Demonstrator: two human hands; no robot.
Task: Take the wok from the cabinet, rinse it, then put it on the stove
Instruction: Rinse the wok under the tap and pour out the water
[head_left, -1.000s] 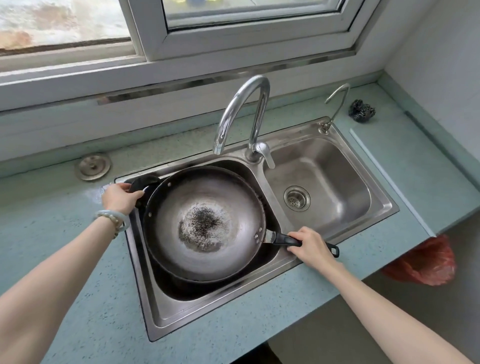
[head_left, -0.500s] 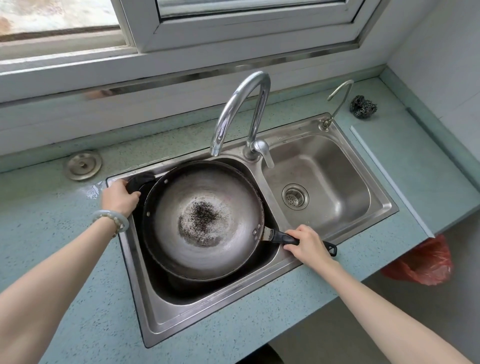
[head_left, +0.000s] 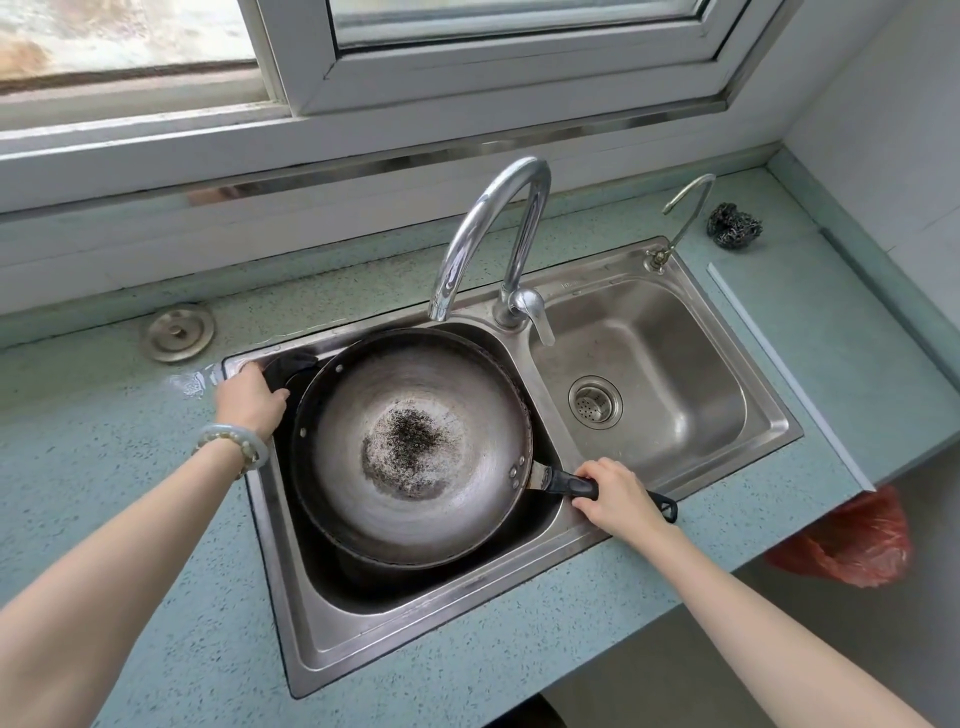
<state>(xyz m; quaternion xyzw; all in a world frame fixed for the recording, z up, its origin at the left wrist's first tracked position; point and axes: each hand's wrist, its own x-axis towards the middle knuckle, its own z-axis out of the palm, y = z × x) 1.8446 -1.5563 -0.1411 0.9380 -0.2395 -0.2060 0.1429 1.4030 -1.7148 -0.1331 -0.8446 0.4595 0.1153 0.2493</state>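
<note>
A dark metal wok (head_left: 415, 447) with a blackened patch in its middle sits in the left basin of a steel double sink (head_left: 322, 639), under the spout of the curved faucet (head_left: 488, 234). No water runs from the faucet. My right hand (head_left: 618, 499) grips the wok's long black handle at the right. My left hand (head_left: 252, 402), with a pale bead bracelet at the wrist, holds the small black helper handle at the wok's far left rim.
The right basin (head_left: 675, 364) holds only its drain. A small thin tap (head_left: 685, 218) and a steel scourer (head_left: 735, 223) stand at the back right. A round metal cap (head_left: 179, 332) lies on the green counter, left. A red bag (head_left: 852, 540) hangs below the counter's right edge.
Both hands keep their grip on the wok's handles. The wok stays in the left basin, shifted only slightly; the view itself has tilted a little.
</note>
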